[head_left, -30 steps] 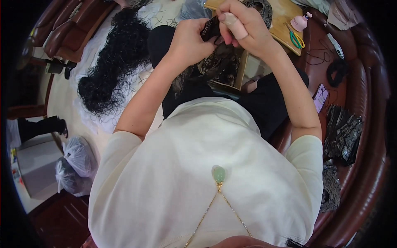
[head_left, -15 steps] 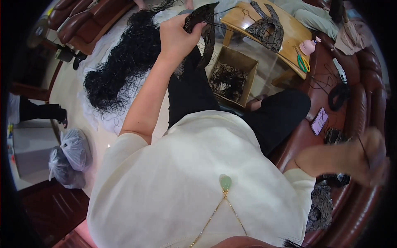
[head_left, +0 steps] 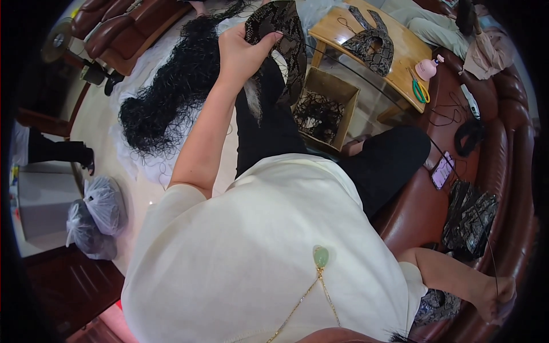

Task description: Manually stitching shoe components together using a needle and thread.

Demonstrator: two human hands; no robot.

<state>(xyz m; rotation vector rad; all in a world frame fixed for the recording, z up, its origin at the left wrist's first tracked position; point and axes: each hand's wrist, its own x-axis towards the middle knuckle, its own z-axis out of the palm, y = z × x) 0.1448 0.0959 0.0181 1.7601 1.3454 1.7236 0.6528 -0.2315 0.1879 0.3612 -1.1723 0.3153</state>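
My left hand [head_left: 243,54] pinches a curved piece of snakeskin-patterned material [head_left: 278,23] at the top, thumb on its edge. From that piece a thin black cord [head_left: 437,147] stretches in a long arc over the table and sofa to my right hand [head_left: 496,300], far out at the lower right. The right fingers are closed around the cord's end. Beside my right forearm lies a bunch of dark snakeskin-patterned pieces [head_left: 470,220], and more patterned material [head_left: 437,306] is partly hidden below the arm.
A wooden table [head_left: 329,35] bears another patterned piece [head_left: 372,48], scissors [head_left: 419,88] and a pink bottle [head_left: 428,68]. A box of black strands [head_left: 323,117] stands below. Black strands [head_left: 171,86] cover white cloth. On the sofa [head_left: 412,220] are a phone [head_left: 442,170] and black coil [head_left: 469,137].
My right hand has swung down and back at the lower right, and the cord now spans to it. The patterned piece in my left hand has turned, showing more of its face.
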